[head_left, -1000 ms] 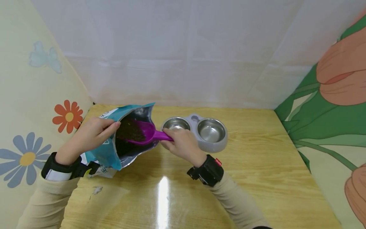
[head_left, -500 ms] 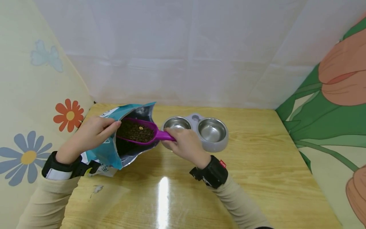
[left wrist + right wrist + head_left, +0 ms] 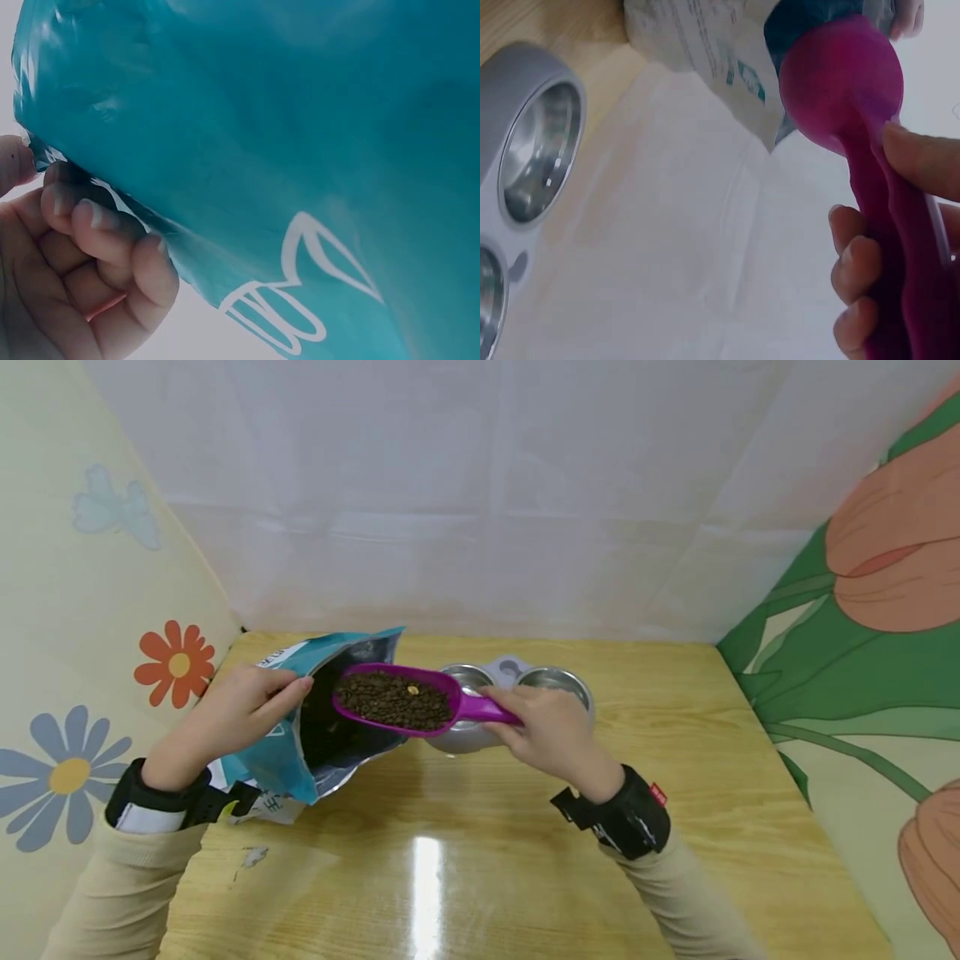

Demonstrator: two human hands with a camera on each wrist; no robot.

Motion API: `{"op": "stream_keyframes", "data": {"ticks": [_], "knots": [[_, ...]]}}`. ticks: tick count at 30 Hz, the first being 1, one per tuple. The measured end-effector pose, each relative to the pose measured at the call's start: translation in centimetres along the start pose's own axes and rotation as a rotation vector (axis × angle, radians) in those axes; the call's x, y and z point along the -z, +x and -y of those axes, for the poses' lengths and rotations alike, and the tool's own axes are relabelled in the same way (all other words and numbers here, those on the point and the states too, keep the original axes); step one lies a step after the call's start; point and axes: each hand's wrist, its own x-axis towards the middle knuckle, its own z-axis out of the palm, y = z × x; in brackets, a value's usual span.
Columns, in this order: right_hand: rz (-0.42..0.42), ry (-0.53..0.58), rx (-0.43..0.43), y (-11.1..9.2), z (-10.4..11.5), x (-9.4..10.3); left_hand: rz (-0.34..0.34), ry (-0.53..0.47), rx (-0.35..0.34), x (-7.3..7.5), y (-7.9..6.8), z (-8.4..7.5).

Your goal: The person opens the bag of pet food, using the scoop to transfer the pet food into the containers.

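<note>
A purple scoop [image 3: 491,710] heaped with small brown kibble [image 3: 393,700] is level in front of the bag's mouth in the head view. My right hand [image 3: 551,731] grips its handle; in the right wrist view the fingers [image 3: 857,262] curl round that handle. To the left, my left hand [image 3: 232,718] pinches the rim of a teal foil bag [image 3: 281,764], whose silver-lined mouth gapes toward the right. More dark kibble shows inside it. In the left wrist view the thumb and curled fingers [image 3: 105,232] hold the teal bag's edge.
Behind the scoop and right hand stands a grey double feeder [image 3: 461,742] with two steel bowls, partly covered in the head view. The wooden table [image 3: 712,777] meets a white sheet [image 3: 480,527] at the back. Floral panels [image 3: 885,693] flank both sides.
My right hand has drawn the scoop rightward out of the bag, and it now shows full of kibble. The left hand and the bag stay in place.
</note>
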Motion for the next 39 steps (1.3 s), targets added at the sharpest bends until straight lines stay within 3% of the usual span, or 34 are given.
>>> {"op": "stream_keyframes", "data": {"ticks": [8, 12, 21, 28, 39], "knots": [[0.041, 0.046, -0.044, -2.0, -2.9, 1.9, 0.0, -0.005, 0.013, 0.0, -0.3, 0.1], [0.084, 0.001, -0.09, -2.9, -4.4, 2.6, 0.0, 0.004, 0.018, 0.0, -0.5, 0.1], [0.281, -0.111, -0.19, -2.8, -7.4, 2.5, 0.002, -0.006, 0.034, 0.1, -0.7, 0.0], [0.432, -0.139, -0.182, -1.1, -8.8, 0.9, -0.005, -0.012, 0.019, -0.1, -0.8, -0.1], [0.658, -0.238, -0.163, 4.3, -8.5, -2.2, 0.029, -0.046, 0.041, -0.5, -0.5, -0.8]]}}
